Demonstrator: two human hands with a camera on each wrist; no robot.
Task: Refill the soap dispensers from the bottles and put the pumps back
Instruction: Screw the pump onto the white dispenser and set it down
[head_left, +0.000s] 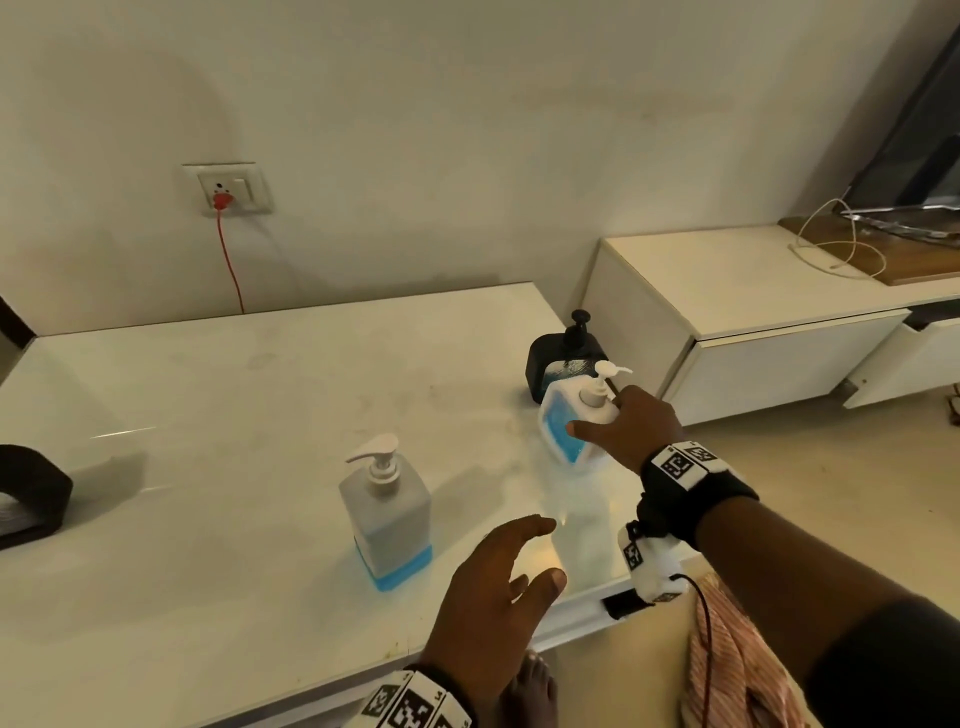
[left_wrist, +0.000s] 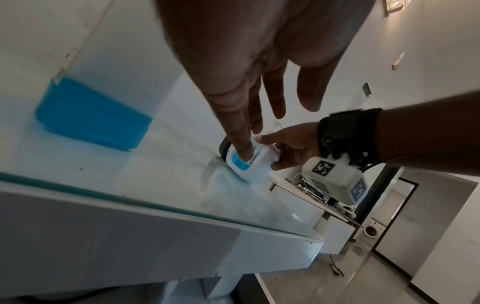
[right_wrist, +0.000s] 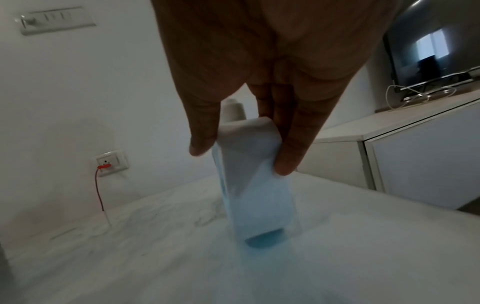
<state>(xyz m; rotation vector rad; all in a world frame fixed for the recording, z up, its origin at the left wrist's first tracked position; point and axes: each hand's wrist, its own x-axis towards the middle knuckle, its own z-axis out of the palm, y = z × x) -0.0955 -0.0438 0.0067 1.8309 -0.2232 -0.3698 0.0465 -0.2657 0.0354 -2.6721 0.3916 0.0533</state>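
A grey pump dispenser (head_left: 385, 512) with a thin blue layer at its base stands mid-table, pump on. To its right, a white pump bottle (head_left: 571, 423) holding blue soap leans tilted on the table. My right hand (head_left: 597, 415) grips its shoulder from above, thumb on one side and fingers on the other; the right wrist view shows the same hold of the right hand (right_wrist: 242, 157) on the bottle (right_wrist: 257, 185). My left hand (head_left: 545, 553) hovers open over the table's front edge, holding nothing. A black pump dispenser (head_left: 569, 353) stands just behind the white bottle.
A black holder (head_left: 31, 499) sits at the table's left edge. A red cable (head_left: 231, 260) runs down from a wall socket. A white cabinet (head_left: 753, 322) with a TV and cords stands to the right. A striped cloth (head_left: 727, 665) hangs below my right arm.
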